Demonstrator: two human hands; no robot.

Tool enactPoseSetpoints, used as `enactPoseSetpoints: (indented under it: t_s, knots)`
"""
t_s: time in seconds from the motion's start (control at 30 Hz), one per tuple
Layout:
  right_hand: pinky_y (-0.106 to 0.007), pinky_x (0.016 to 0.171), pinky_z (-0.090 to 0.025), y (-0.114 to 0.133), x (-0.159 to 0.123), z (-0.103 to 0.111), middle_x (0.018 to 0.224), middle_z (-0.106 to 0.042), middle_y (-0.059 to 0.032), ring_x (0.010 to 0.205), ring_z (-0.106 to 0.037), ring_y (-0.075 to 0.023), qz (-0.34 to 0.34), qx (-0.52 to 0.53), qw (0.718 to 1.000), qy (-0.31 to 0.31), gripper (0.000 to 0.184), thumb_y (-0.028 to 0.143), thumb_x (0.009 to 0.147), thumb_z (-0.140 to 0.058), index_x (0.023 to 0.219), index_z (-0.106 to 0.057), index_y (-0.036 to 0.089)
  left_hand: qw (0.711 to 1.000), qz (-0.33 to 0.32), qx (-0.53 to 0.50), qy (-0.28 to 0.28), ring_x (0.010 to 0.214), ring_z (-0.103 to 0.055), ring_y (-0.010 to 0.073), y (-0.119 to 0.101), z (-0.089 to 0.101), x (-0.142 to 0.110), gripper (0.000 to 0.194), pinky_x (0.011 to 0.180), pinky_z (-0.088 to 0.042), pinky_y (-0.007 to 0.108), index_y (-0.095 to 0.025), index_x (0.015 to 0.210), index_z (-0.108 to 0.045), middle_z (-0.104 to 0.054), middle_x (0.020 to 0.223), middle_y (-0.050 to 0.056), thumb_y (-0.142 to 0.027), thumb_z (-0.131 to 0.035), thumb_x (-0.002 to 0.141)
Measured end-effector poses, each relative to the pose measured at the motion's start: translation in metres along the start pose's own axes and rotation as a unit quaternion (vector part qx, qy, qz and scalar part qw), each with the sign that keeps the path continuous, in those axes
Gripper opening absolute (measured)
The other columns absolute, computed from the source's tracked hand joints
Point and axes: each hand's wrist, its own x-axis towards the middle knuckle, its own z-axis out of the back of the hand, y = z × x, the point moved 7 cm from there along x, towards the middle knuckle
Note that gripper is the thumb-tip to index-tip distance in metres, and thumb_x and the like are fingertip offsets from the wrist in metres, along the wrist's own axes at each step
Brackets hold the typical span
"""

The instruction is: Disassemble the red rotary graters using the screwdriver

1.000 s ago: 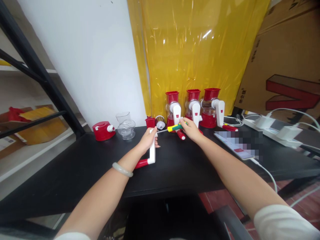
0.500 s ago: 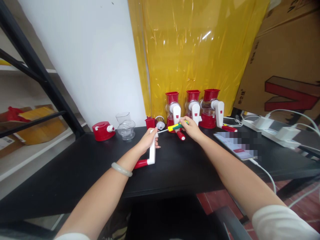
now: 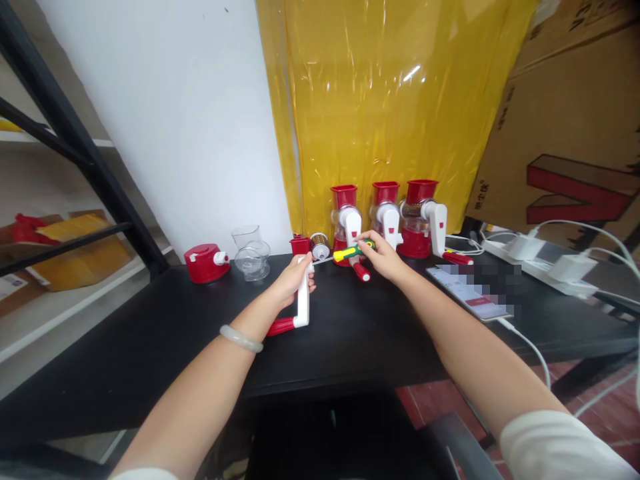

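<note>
My left hand [image 3: 291, 280] is closed round the upper end of a white crank handle [image 3: 303, 303], whose red grip [image 3: 281, 326] points left at the bottom. In my right hand [image 3: 379, 255] is a yellow and green screwdriver [image 3: 350, 252], held level. Its thin shaft runs left to the top of the crank, by my left thumb; the tip is hidden there. Behind the hands lie a metal grater drum [image 3: 320, 247] with a white hub and a red hopper piece [image 3: 300, 245]. Further left are a red base [image 3: 207, 263] and a clear plastic housing [image 3: 251, 253].
Three assembled red and white rotary graters [image 3: 345, 220] stand at the back of the black table [image 3: 340, 353]. To the right are a phone [image 3: 467, 293] on a cable and a white power strip [image 3: 543, 270] with plugs. A big cardboard box [image 3: 575, 120] leans behind them.
Both hands keep their holds, with the screwdriver still meeting the crank top. My right fingers and the screwdriver handle have shifted slightly. The view has moved a little.
</note>
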Motion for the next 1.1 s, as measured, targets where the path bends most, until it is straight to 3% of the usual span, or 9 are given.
enactPoseSetpoints:
  t_s: [0.07,0.13,0.27,0.37,0.47,0.67,0.8,1.0,1.1]
  knots:
    - [-0.032,0.076,-0.049,0.003,-0.001,0.0,0.097,-0.066,-0.0038,0.081,-0.06,-0.0166,0.011,-0.008,1.0,-0.005,0.038,0.058,0.091,-0.054,0.101,-0.06,0.022,1.0,0.003,-0.011,0.002,0.043,-0.047,0.0067,0.001,-0.002,0.0,0.032,0.047,-0.048,0.019,-0.024,0.1,-0.049,-0.048,0.063,-0.007,-0.052,-0.061,0.092]
    - [-0.032,0.074,-0.048,0.005,-0.002,0.001,0.09,-0.066,-0.003,0.078,-0.06,-0.017,0.009,-0.035,0.999,-0.014,0.038,0.059,0.092,-0.051,0.098,-0.06,0.023,1.0,-0.008,-0.005,-0.009,0.043,-0.047,0.0066,0.001,-0.002,0.0,0.033,0.047,-0.048,0.019,-0.024,0.1,-0.048,-0.048,0.063,-0.007,-0.053,-0.061,0.092]
    - [-0.031,0.065,-0.043,0.002,-0.003,0.001,0.063,-0.056,0.0014,0.059,-0.053,-0.016,-0.045,-0.09,0.995,-0.023,0.046,0.063,0.095,-0.041,0.084,-0.059,0.022,0.991,-0.078,0.08,-0.073,0.044,-0.048,0.0077,-0.006,0.005,0.0,0.031,0.047,-0.051,0.022,-0.024,0.102,-0.049,-0.05,0.064,-0.007,-0.051,-0.06,0.093]
    - [-0.031,0.06,-0.039,-0.005,-0.002,-0.001,0.055,-0.051,0.0008,0.056,-0.05,-0.0159,-0.082,-0.112,0.99,-0.012,0.056,0.068,0.093,-0.037,0.067,-0.056,0.022,0.977,-0.138,0.133,-0.097,0.044,-0.05,0.0091,-0.013,0.007,0.0,0.032,0.047,-0.052,0.023,-0.024,0.104,-0.051,-0.05,0.064,-0.007,-0.051,-0.061,0.092]
    - [-0.029,0.056,-0.036,-0.012,0.001,-0.001,0.054,-0.049,0.0017,0.055,-0.048,-0.0151,-0.089,-0.089,0.992,-0.018,0.055,0.072,0.087,-0.045,0.065,-0.053,0.022,0.973,-0.151,0.143,-0.098,0.043,-0.051,0.0094,-0.014,0.008,0.0,0.033,0.047,-0.052,0.024,-0.024,0.103,-0.051,-0.05,0.064,-0.007,-0.051,-0.064,0.09]
    - [-0.027,0.055,-0.038,-0.016,0.001,-0.005,0.062,-0.052,0.0053,0.053,-0.047,-0.0111,-0.071,0.025,0.997,-0.03,0.051,0.073,0.079,-0.058,0.087,-0.057,0.022,0.987,-0.099,0.103,-0.074,0.044,-0.049,0.0081,-0.007,0.005,0.001,0.033,0.048,-0.054,0.024,-0.024,0.103,-0.049,-0.049,0.065,-0.007,-0.053,-0.059,0.093]
    - [-0.026,0.051,-0.037,-0.019,0.0,-0.007,0.06,-0.051,0.0061,0.049,-0.046,-0.0099,-0.102,0.062,0.992,-0.041,0.054,0.074,0.074,-0.063,0.085,-0.056,0.022,0.988,-0.1,0.078,-0.086,0.044,-0.049,0.0076,-0.008,0.005,0.0,0.033,0.047,-0.053,0.023,-0.023,0.105,-0.049,-0.049,0.065,-0.007,-0.053,-0.057,0.094]
    - [-0.027,0.043,-0.029,-0.02,-0.003,-0.01,0.045,-0.042,0.0044,0.041,-0.039,-0.0116,-0.153,0.039,0.987,-0.018,0.058,0.08,0.078,-0.053,0.069,-0.051,0.023,0.961,-0.205,0.146,-0.116,0.044,-0.052,0.0099,-0.024,0.009,-0.007,0.032,0.046,-0.05,0.022,-0.025,0.107,-0.052,-0.051,0.063,-0.007,-0.052,-0.061,0.091]
    - [-0.028,0.043,-0.03,-0.02,-0.004,-0.009,0.045,-0.041,0.0039,0.042,-0.039,-0.0124,-0.162,0.036,0.986,-0.02,0.06,0.081,0.079,-0.05,0.066,-0.05,0.023,0.95,-0.226,0.179,-0.121,0.045,-0.055,0.0114,-0.027,0.01,-0.01,0.031,0.046,-0.05,0.022,-0.025,0.108,-0.053,-0.053,0.062,-0.007,-0.05,-0.062,0.091]
